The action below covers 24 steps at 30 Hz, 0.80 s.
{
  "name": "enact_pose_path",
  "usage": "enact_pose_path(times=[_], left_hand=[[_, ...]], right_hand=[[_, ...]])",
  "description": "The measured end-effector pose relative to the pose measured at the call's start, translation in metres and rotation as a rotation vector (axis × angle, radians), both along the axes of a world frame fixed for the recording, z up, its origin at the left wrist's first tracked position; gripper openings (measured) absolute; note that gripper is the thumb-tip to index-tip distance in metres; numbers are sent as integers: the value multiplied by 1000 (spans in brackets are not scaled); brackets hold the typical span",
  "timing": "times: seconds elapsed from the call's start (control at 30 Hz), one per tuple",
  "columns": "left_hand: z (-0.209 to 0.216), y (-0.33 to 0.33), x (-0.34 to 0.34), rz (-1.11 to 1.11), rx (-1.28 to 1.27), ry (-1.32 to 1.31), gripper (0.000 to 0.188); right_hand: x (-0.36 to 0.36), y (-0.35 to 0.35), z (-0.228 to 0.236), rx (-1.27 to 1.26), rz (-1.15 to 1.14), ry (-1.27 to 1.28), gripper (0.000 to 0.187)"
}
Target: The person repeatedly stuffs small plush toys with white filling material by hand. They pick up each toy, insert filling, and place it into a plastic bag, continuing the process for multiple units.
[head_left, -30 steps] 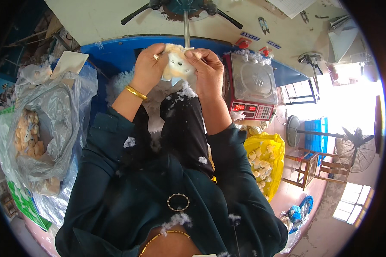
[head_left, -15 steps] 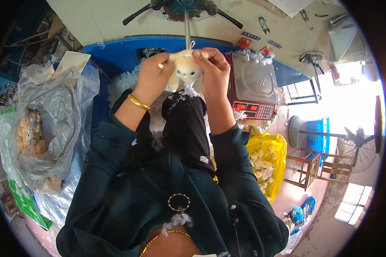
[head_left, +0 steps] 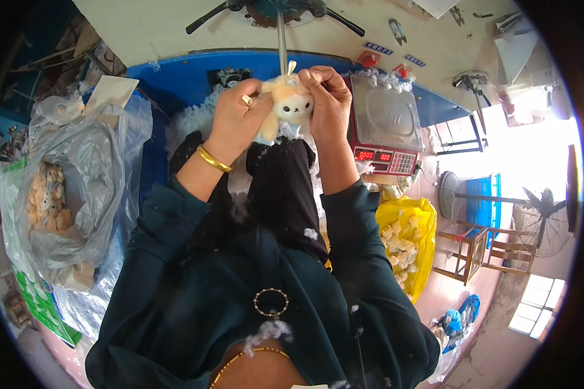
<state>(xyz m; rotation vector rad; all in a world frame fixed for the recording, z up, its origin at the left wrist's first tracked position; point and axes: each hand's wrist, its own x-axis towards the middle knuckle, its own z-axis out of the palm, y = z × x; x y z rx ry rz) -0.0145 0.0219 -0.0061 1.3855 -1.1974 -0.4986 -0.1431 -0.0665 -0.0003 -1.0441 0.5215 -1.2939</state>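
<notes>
A small plush toy (head_left: 291,104), tan with a white face, dark eyes and a loop on top, is held between both hands at the tip of a thin metal tube (head_left: 281,45). My left hand (head_left: 240,115), with a gold bangle at the wrist, is closed on the toy's left side. With thumb and fingers my right hand (head_left: 329,100) pinches its upper right side. Whether the tube's end is inside the toy cannot be made out. Tufts of white stuffing lie below the toy and on my dark trousers.
At the right stands a red scale (head_left: 386,129) with a lit display. A yellow bag (head_left: 423,243) of plush pieces is below it. A grey plastic bag (head_left: 104,188) with plush toys stands at the left. Snips (head_left: 397,30) lie on the machine table (head_left: 156,29).
The toy has shifted slightly right and turned, so its face shows more fully. Both hands keep their hold, with the fingers slightly moved.
</notes>
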Motion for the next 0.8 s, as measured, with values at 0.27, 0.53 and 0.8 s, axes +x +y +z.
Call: enact_pose_path(times=[0.27, 0.53, 0.8], left_hand=[[-5, 11, 18, -387, 210, 833, 26], [-19, 9, -10, -409, 230, 939, 21], [-17, 23, 18, -7, 162, 440, 20]], right_hand=[[-185, 3, -11, -411, 710, 1443, 20], [-92, 64, 12, -335, 169, 1022, 55], [-34, 51, -27, -471, -164, 823, 24]])
